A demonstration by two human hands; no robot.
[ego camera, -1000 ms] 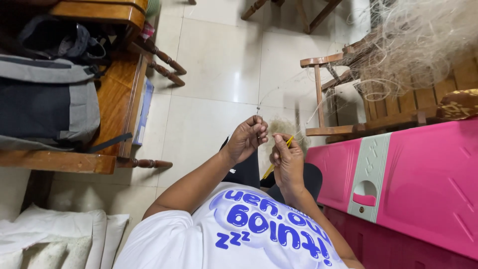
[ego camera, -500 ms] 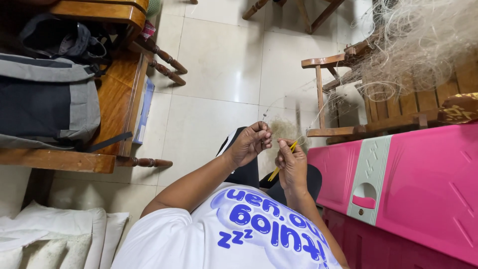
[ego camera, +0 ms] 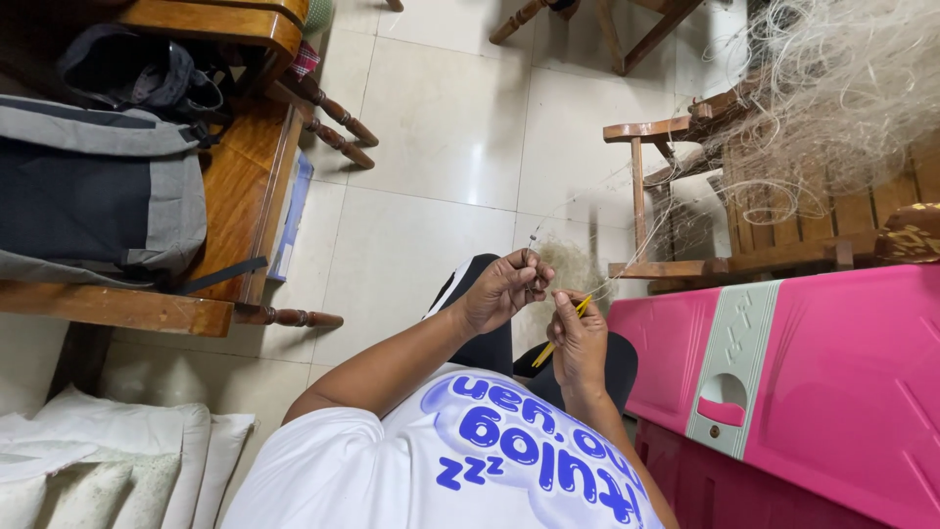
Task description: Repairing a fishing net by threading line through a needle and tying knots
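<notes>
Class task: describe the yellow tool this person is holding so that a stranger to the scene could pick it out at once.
Start at the pink cabinet on the right, then look left to the right hand. The slim yellow needle pokes out of it, the only yellow thing amid the pale netting.

The floor (ego camera: 441, 147) is showing as glossy pale tile with thin grout lines. The bench (ego camera: 240, 186) is gleaming as varnished, reddish-brown wood, and the chair (ego camera: 676, 196) is looking like paler, plainer wood. The backpack (ego camera: 93, 191) is lying there as matt grey and black woven cloth. The net (ego camera: 842, 88) is hanging as fine, translucent, slightly shiny filament, tangled and wispy. The cabinet (ego camera: 842, 392) is shining as smooth pink plastic with a grey panel. The needle (ego camera: 566, 328) is looking like smooth yellow plastic. The shirt (ego camera: 392, 470) is sitting as soft white cotton with matt blue print.
</notes>
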